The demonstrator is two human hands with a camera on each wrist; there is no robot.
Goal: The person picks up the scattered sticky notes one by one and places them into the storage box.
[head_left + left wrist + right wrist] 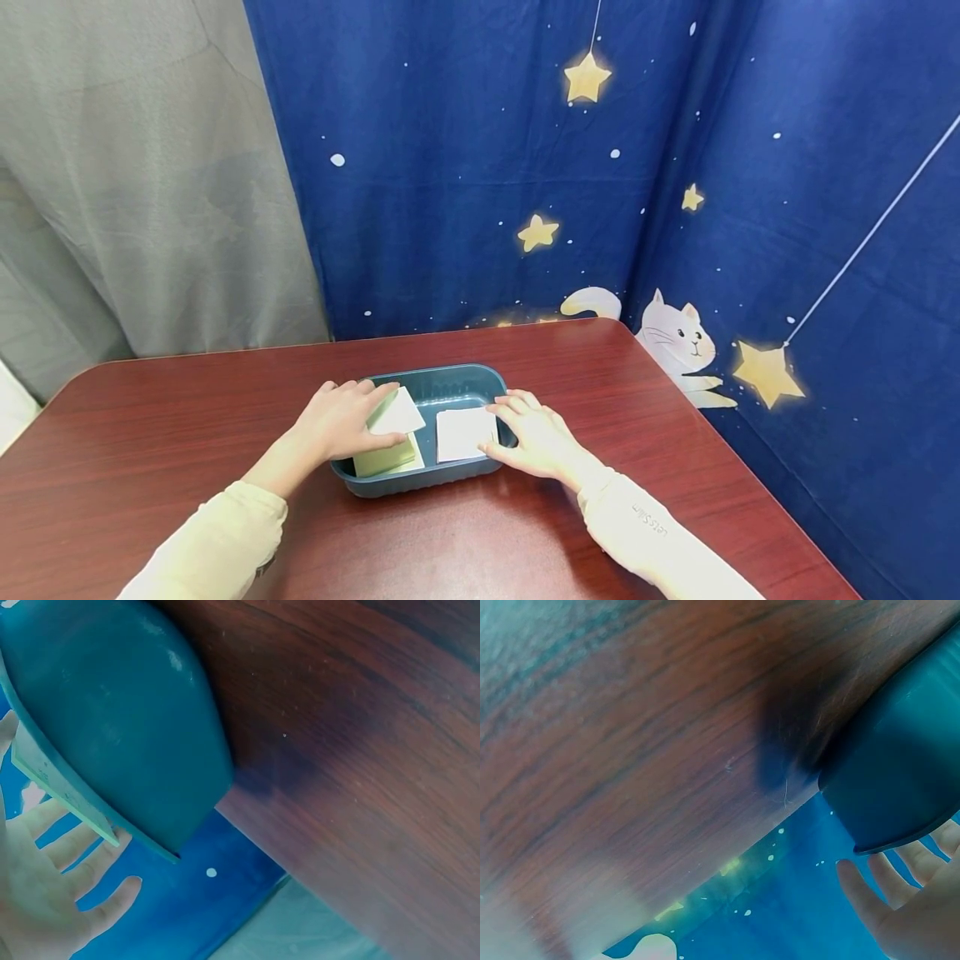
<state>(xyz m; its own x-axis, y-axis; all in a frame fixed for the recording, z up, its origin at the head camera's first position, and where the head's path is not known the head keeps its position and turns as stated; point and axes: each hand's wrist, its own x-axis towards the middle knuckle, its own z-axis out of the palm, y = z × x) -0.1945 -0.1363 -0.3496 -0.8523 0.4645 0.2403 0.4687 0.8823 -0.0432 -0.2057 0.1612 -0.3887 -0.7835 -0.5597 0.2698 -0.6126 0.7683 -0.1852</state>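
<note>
A dark teal plastic bin [465, 379] holds stacks of square paper. Over its left end, my left hand [333, 421] holds a white-topped pad of paper notes [401, 412] between thumb and fingers. The pad's pale green edge [67, 795] shows above the rim in the left wrist view. Below it in the bin lies a yellow-green note pad [384, 460]. My right hand [543, 437] reaches over the right rim, its fingers spread beside a white note pad [461, 433]. Its thumb is at that pad's right edge; whether it touches cannot be told.
The bin stands on a reddish-brown wooden table [187, 417]. Behind the table hang a grey curtain [150, 167] and a blue curtain [450, 167] with stars and a cat. The table's right edge runs beyond my right forearm.
</note>
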